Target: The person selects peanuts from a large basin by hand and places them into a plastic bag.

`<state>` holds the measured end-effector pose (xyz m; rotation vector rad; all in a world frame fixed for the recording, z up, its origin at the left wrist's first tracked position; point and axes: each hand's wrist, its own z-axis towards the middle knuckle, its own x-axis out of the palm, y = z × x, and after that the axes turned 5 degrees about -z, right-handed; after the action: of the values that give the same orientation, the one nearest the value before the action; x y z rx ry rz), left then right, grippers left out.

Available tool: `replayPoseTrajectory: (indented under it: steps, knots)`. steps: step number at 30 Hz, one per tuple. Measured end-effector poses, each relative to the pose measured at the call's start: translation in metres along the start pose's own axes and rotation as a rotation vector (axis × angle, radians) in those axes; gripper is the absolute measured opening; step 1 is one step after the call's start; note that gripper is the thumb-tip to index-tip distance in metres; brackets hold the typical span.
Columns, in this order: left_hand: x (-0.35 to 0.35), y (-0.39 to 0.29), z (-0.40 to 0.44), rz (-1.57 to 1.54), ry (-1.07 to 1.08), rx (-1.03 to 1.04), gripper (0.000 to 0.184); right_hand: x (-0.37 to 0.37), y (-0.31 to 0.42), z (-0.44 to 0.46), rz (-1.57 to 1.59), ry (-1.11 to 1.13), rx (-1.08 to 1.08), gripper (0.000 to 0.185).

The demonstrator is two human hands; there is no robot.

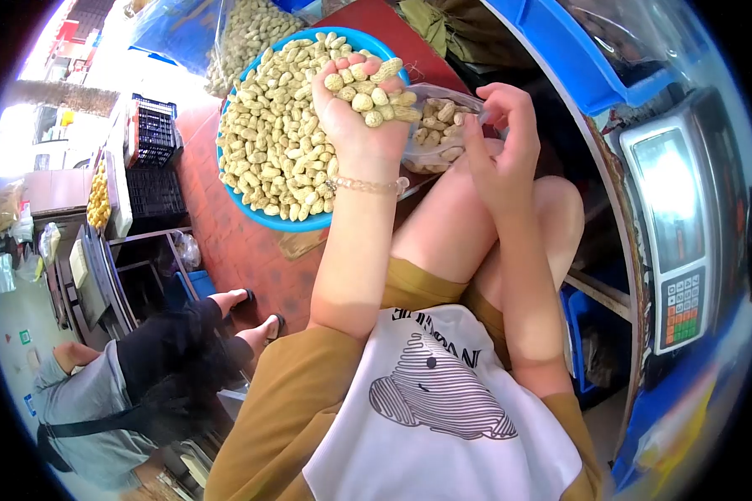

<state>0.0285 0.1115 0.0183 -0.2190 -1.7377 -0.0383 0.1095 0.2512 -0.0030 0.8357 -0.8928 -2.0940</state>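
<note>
My left hand (355, 117) is palm up with its fingers curled, cupping a handful of unshelled peanuts (374, 98). It is above the right side of a round blue basin (230, 188) heaped with more unshelled peanuts (284, 125). Just right of that hand, a clear plastic bag (426, 160) with some peanuts inside rests by my knee. My right hand (510, 138) has its thumb and fingers at the bag's right edge, pinching it. The fingertips are partly hidden by the plastic and the hand.
A digital scale (668, 209) stands on the counter at right, near a blue tray (593, 75). A large clear bag of peanuts (255, 37) lies behind the basin. Black crates (152, 134) stand at left. Another person (125, 384) is at lower left on the red tiled floor (213, 234).
</note>
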Motion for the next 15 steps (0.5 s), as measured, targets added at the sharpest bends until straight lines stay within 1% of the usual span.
replayPoseTrajectory:
  steps: [3,6,12,15]
  knots:
    - [0.001,0.004,-0.001,0.080,0.029,0.067,0.015,-0.002,-0.006,-0.001,-0.175,0.071,-0.094,0.021]
    - [0.002,0.007,-0.002,0.094,0.079,0.060,0.014,0.000,-0.006,-0.002,-0.276,0.085,-0.113,0.027]
    - [0.002,0.015,-0.006,0.096,0.036,0.076,0.017,-0.001,-0.001,0.000,-0.200,0.096,-0.087,0.042]
    - [-0.002,0.020,-0.014,0.121,0.063,0.015,0.014,-0.001,-0.001,-0.002,-0.154,0.152,-0.029,0.049]
